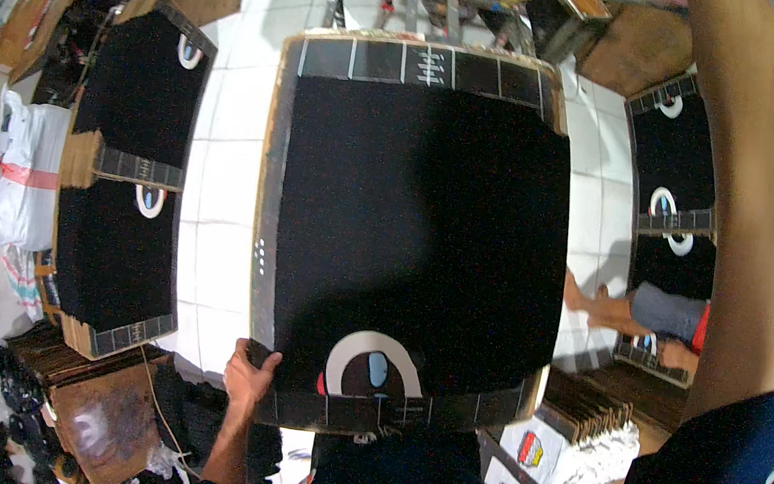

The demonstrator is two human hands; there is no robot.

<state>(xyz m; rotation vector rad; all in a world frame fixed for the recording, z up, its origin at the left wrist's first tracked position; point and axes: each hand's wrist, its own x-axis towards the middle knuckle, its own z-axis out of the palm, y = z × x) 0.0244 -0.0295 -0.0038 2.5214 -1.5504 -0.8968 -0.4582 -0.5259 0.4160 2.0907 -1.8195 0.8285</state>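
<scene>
In front of me lies a large flat board [270, 203] with a black fabric piece [411, 216] spread over it. Dark strips with white tick lines run along its far and near edges. Near its front edge is a printed cream arch [352, 348] with a light blue oval and a bit of red. My left hand [250, 374] is closed around the board's near left corner, thumb on top, its other fingers partly hidden. My bare right forearm [768, 201] reaches up and forward on the right; the hand is beyond the picture's upper edge.
Boards with similar black printed fabric line the left [142, 92] and right [675, 151]. At right another person's leg [664, 311] and hand show. Stacked flat pieces [589, 406] stand near right; a dark cloth heap [212, 417] lies near left. White plastic bags [23, 184] sit far left.
</scene>
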